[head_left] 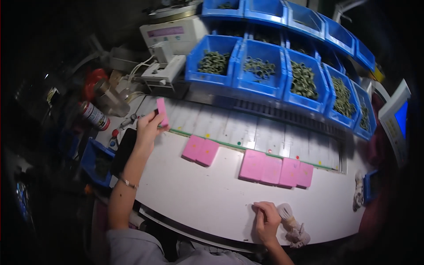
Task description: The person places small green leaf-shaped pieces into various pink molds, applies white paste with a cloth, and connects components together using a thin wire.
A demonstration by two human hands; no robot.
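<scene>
My left hand point(149, 126) reaches to the far left of the white worktop point(198, 198). Its fingers pinch a thin pink block point(162, 111), held upright by the edge of a slotted metal tray point(265, 132). Along the tray's green front strip lie more pink blocks: a pair point(200, 150) left of the middle and a row point(276, 169) of several farther right. My right hand point(267, 221) rests near the front edge with its fingers loosely bent and nothing visible in them. Just right of it lies a bundled whitish cloth, perhaps a glove point(293, 227).
Blue bins point(260, 68) with small greenish metal parts rise in tiers behind the tray. A white device point(164, 70) stands at the back left, near a spray can point(95, 115) and a dark flat object point(124, 150). On the right is a monitor point(396, 121) with a blue screen.
</scene>
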